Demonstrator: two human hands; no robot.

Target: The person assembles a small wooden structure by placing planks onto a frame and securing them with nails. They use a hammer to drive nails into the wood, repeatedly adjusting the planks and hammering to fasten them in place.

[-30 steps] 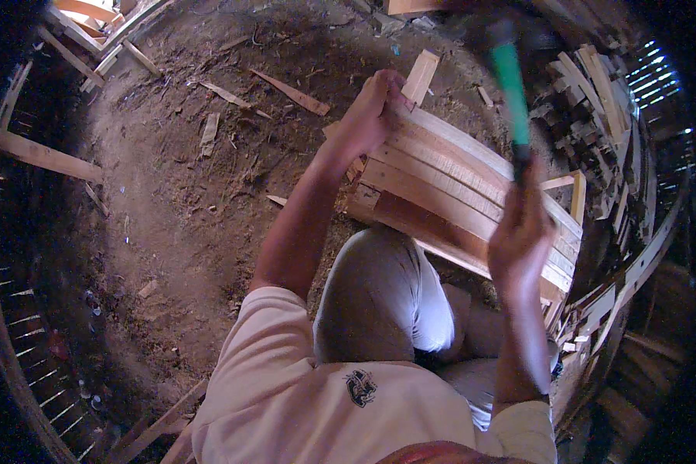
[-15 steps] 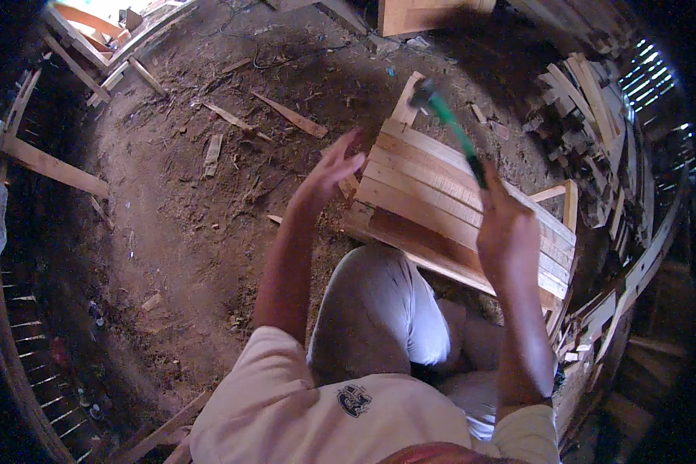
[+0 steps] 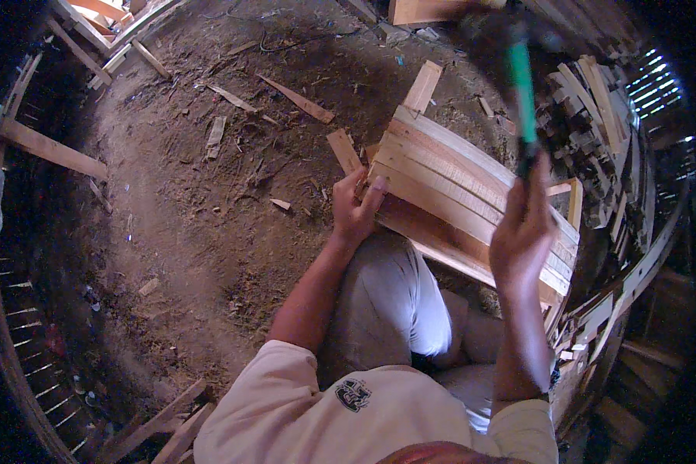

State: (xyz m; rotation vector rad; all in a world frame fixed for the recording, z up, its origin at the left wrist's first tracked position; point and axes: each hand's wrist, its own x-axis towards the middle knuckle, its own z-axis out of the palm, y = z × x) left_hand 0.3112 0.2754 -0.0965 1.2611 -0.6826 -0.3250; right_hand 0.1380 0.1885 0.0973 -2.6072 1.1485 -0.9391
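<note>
A slatted wooden crate-like frame (image 3: 448, 174) leans beside my knees, with planks side by side on its top and a gap showing its inside. My left hand (image 3: 357, 207) grips its left end, the thumb on a plank edge and the fingers around the end board. My right hand (image 3: 524, 224) is closed around the dark grip of a hammer (image 3: 523, 93), raised above the right part of the frame. The hammer's green shaft points away from me; its head is smeared by motion. Whether a nail is at my left hand I cannot tell.
Wood offcuts (image 3: 298, 99) lie scattered over the dirt floor (image 3: 185, 224). A stack of timber pieces (image 3: 595, 116) stands at the right. Slatted walls curve along both sides, and a wooden panel (image 3: 425, 11) is at the back.
My left hand has come down from the air onto the frame's left end and gripped it. The hammer has swung up and to the right, away from the frame's far left corner.
</note>
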